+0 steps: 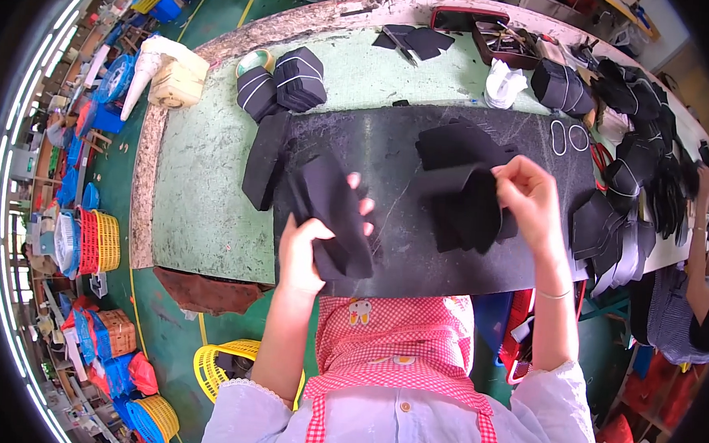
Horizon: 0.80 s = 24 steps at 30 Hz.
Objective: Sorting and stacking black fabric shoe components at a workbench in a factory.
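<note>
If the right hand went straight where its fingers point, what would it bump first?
Past the black piece it pinches, the right hand would probably meet the black pile; depth is unclear.

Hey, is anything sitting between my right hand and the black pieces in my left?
Only the black piece your right hand pinches, plus loose pieces lying near it. From there to the black pieces in your left hand, bare black mat shows, with nothing visible in the way.
</note>
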Each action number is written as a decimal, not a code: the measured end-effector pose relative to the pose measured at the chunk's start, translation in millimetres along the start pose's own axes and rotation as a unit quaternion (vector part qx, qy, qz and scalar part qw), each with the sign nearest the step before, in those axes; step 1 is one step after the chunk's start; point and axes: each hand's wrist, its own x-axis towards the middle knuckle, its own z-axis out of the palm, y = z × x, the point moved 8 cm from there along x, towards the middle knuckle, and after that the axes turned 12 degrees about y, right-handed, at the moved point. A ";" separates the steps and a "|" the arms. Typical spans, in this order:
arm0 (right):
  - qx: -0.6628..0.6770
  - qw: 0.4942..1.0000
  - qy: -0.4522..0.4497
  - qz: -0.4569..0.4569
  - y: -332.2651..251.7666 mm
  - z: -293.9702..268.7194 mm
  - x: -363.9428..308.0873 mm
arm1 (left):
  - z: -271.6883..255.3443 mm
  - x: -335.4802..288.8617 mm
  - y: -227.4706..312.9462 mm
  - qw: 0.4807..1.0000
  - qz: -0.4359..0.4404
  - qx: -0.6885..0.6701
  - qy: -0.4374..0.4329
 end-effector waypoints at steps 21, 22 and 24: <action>-0.352 0.842 0.162 -0.375 -69.2 -8.1 -10.6 | 15.7 3.8 1.0 0.997 0.018 -0.070 0.019; -0.351 0.821 0.209 -0.400 -86.2 -2.3 -24.1 | 23.7 1.6 -0.8 0.999 0.032 -0.005 0.016; -0.234 0.934 0.113 -0.247 -73.0 17.7 -39.6 | 46.1 -1.8 -14.4 0.999 0.027 0.025 -0.022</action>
